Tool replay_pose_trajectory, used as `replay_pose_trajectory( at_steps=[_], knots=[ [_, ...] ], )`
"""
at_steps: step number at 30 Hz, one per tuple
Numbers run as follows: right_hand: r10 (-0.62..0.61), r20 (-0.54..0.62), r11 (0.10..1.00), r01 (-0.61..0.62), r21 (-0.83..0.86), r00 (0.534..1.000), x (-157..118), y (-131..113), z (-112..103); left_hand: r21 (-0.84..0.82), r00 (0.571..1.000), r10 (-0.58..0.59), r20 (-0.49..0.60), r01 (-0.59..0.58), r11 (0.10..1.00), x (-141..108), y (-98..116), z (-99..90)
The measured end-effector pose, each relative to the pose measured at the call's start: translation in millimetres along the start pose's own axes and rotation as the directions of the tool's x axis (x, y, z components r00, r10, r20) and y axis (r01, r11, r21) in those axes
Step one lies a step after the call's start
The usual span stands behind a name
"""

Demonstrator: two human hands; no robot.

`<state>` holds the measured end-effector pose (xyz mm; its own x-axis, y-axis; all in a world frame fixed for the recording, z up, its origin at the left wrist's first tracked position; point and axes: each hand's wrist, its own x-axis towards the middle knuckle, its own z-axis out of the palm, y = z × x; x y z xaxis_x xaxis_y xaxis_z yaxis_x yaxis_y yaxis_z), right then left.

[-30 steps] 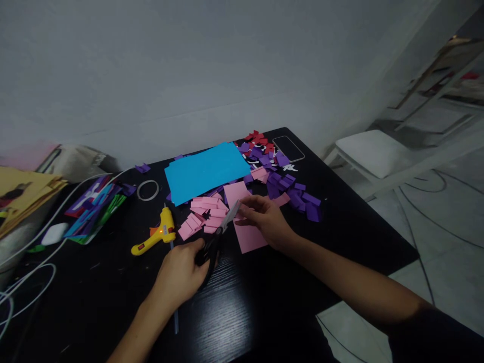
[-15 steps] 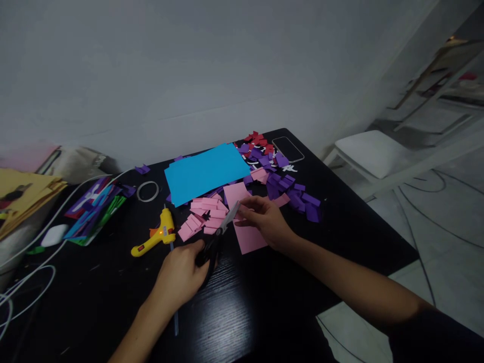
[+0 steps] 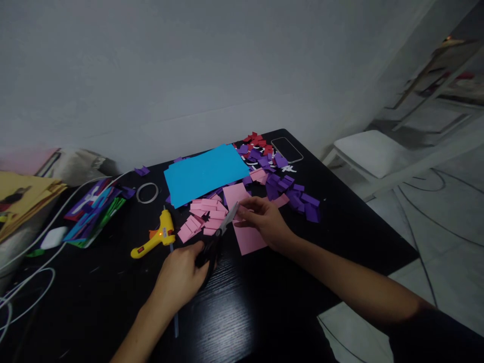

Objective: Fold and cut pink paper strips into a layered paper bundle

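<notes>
My left hand (image 3: 183,269) is wrapped round the black handles of a pair of scissors (image 3: 229,217), whose blades point up and right to my other hand. The fingers of my right hand (image 3: 264,217) are pinched together at the blade tips; what they hold is too small to make out. Beneath that hand lies a pink paper sheet (image 3: 249,241). Folded pink pieces (image 3: 204,207) are heaped left of the sheet, and purple pieces (image 3: 297,197) lie to its right. Blue sheets (image 3: 206,174) rest behind the pink heap.
A yellow glue gun (image 3: 161,234) with a lit orange light and a tape ring (image 3: 147,192) lie on the black table (image 3: 102,302). Coloured paper packs (image 3: 94,209) and white cables are at left, a phone-shaped outline (image 3: 287,149) at back right. Beyond the edge stands a white stool (image 3: 366,151).
</notes>
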<state>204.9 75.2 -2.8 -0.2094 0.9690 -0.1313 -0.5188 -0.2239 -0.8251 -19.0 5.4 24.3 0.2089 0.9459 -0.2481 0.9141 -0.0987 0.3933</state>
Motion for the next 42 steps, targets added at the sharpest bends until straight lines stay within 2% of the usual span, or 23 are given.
replay_pose_trajectory(
  at_steps=[9, 28, 42],
  knots=[
    [-0.011, 0.004, 1.000, 0.011, -0.008, 1.000, 0.0, 0.7, -0.4, 0.006, 0.999, 0.027, -0.024, -0.027, 1.000, 0.9, -3.1, 2.4],
    [-0.005, -0.018, 1.000, 0.004, -0.010, 1.000, 0.0, 0.7, -0.2, 0.071, 1.000, 0.001, -0.005, -0.001, 0.997, 2.1, -3.4, 0.3],
    [-0.008, -0.019, 1.000, 0.008, -0.020, 1.000, -0.1, 0.9, -0.5, 0.090, 0.999, 0.005, -0.038, -0.001, 0.996, 2.0, -4.1, 1.9]
  ],
)
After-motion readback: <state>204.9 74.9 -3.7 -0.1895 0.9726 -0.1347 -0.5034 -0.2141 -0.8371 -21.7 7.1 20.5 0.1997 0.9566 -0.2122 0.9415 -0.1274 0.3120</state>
